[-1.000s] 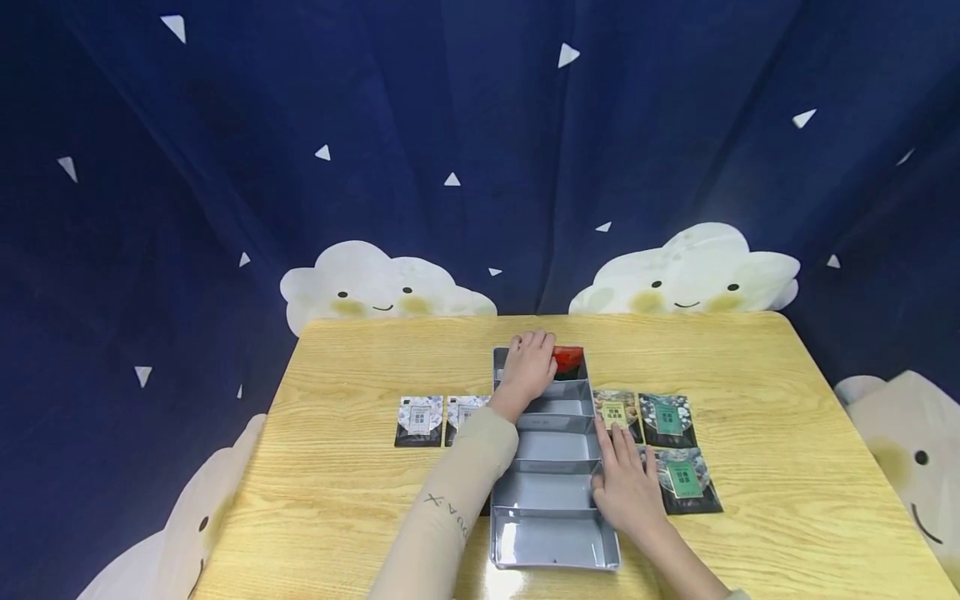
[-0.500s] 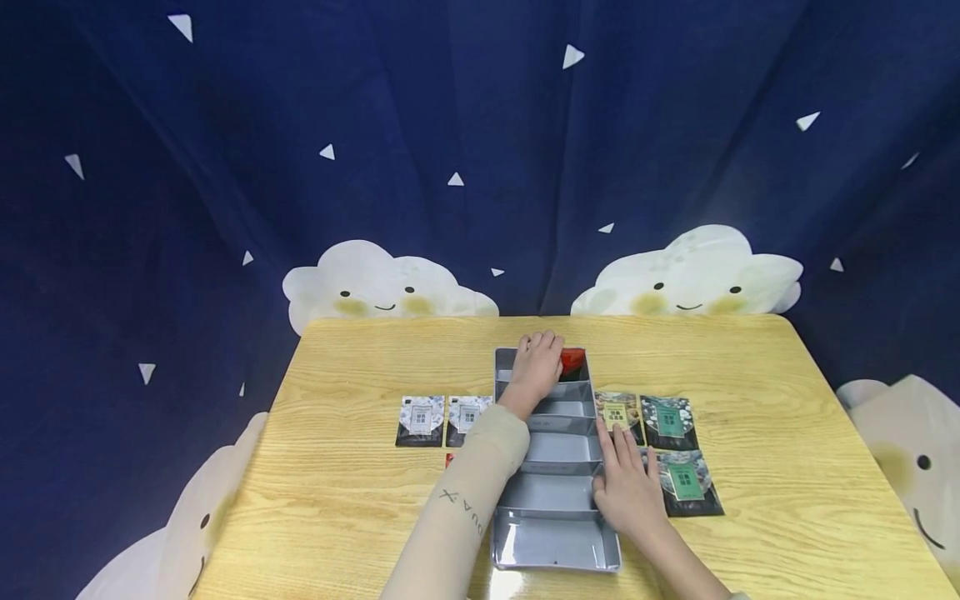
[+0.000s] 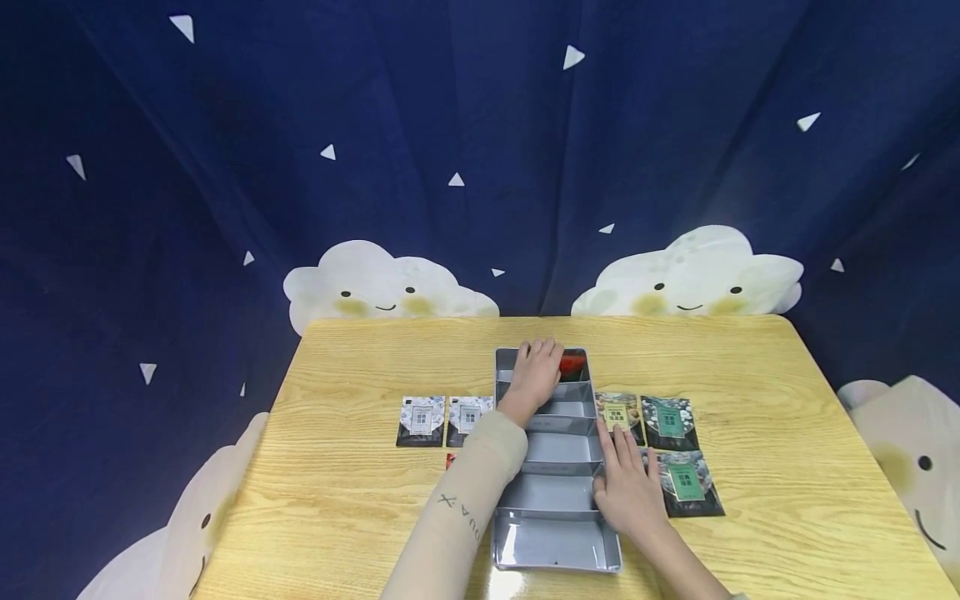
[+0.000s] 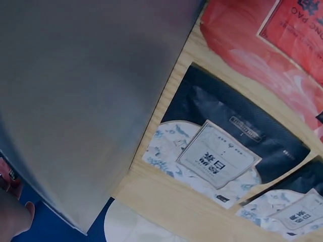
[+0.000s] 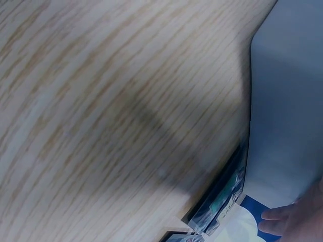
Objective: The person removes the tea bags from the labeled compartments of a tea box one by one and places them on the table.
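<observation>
A long grey tray [image 3: 555, 540] divided into several compartments stands in the middle of the table. My left hand [image 3: 534, 375] reaches into its farthest compartment, fingers curled at a red tea packet [image 3: 572, 366] that sits low inside. In the left wrist view, fingertips [image 4: 14, 217] show beside a reddish packet edge [image 4: 7, 176] past the tray wall. Against the tray's right side lies my right hand [image 3: 630, 483], fingers fairly straight, fingertips over a yellow-labelled tea packet [image 3: 618, 415]. Its thumb is at the tray wall.
Two white-and-black tea packets [image 3: 421, 422] lie left of the tray. Below them a red packet [image 4: 298, 75] is mostly hidden by the left sleeve in the head view. Green-labelled packets [image 3: 669, 422] lie to the right. A dark blue curtain [image 3: 480, 125] hangs behind the table.
My left hand has shifted slightly right, then lower within the far compartment, and the red tea packet has sunk deeper with it. The right hand stays in place.
</observation>
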Available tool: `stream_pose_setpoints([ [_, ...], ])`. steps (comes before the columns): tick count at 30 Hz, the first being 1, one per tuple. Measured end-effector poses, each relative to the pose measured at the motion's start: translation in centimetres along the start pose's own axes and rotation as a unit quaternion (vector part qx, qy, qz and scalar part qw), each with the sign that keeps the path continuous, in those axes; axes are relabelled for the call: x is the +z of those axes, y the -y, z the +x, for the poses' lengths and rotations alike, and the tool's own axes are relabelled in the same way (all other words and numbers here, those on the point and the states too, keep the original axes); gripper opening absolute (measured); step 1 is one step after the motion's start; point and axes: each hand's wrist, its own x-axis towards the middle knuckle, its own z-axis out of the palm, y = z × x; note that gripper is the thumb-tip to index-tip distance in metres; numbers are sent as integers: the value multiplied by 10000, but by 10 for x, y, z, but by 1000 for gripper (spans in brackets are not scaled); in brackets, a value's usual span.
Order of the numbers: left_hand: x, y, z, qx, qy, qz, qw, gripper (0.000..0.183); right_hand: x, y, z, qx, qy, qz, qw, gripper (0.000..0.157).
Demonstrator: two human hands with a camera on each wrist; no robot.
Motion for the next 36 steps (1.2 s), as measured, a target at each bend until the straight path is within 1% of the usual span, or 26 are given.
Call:
stream_pose_setpoints([
  [2,2,0,-1,30,22,26,10000,38,0,0,0,-1,-2,-13,10000,74],
  [11,6,-2,-5,101,-111,125,9998,35,1,0,0,11,1,-31,10000,74],
  [15,7,-2,-5,99,-171,87,9998,33,1,0,-1,20,15,-9,10000,74],
  [20,8,-2,-6,105,-168,48,9998,32,1,0,-1,24,35,25,10000,74],
  [25,5,-1,-8,74,-232,-83,9997,33,0,0,0,37,32,21,10000,74],
  [30,-3,4,-10,11,-523,-277,9982,28,-1,0,-1,38,22,34,10000,74],
  [36,-16,10,-14,67,-1028,-327,9941,20,-1,0,-1,16,-7,38,10000,74],
])
